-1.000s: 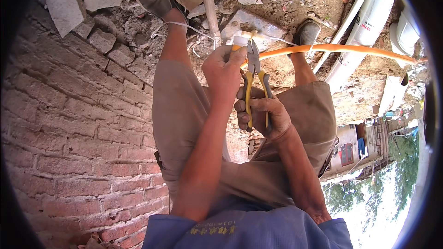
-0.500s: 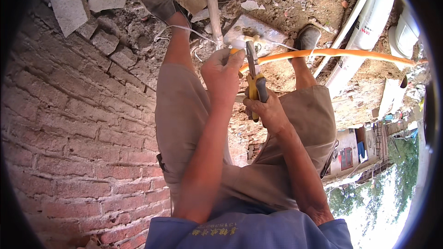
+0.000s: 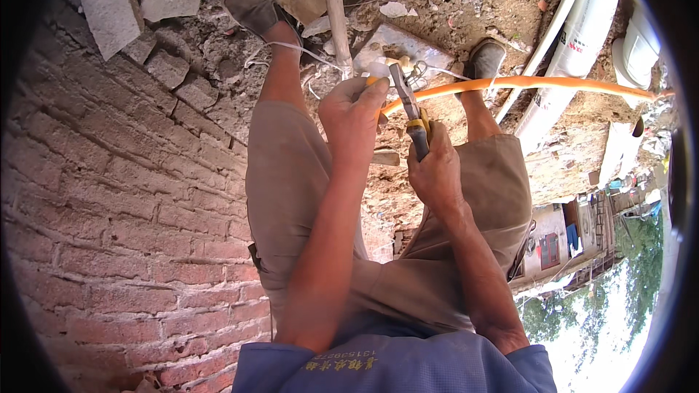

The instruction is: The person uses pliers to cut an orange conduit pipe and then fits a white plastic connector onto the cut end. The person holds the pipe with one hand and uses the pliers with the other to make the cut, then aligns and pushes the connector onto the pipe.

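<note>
Two things in grip: orange tubing [image 3: 539,83] in the left hand [image 3: 348,112], yellow-handled pliers [image 3: 413,111] (nose foremost) in the right hand [image 3: 438,169].

The person sat with knees apart, and the left hand [image 3: 351,110] pinched an orange piece with a whitish tip [image 3: 379,70] between thumb and fingers. The right hand [image 3: 438,172] gripped steel pliers with yellow and dark grey handles [image 3: 408,105], their nose just beside that tip. A long, smooth orange cable [image 3: 539,83] ran from behind the hands toward the right, crossing over thick white plastic pipes [image 3: 581,38]. To the left curved a rough red brick wall [image 3: 145,276], with broken grey slabs [image 3: 109,11] beyond it.
</note>
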Demonstrator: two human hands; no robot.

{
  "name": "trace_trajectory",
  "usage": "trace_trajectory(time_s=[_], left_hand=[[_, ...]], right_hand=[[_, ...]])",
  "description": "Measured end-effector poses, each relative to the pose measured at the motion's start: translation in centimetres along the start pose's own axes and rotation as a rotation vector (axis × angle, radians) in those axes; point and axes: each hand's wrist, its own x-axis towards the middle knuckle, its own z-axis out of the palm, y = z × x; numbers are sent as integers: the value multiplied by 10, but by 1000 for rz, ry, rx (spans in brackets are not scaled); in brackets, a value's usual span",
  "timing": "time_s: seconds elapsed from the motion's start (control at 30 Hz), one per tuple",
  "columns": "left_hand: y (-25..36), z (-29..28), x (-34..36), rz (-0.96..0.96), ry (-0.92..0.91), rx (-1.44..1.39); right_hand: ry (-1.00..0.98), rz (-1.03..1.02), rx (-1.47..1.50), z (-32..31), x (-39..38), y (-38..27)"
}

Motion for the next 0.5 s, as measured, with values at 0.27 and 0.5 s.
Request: trace_trajectory(time_s=[0.27, 0.5], left_hand=[[-3, 1, 0, 42, 0, 17], [2, 1, -4, 103, 39, 90]], right_hand=[[-663, 582, 1370, -20, -14, -15], [-384, 234, 410, -19, 2, -9]])
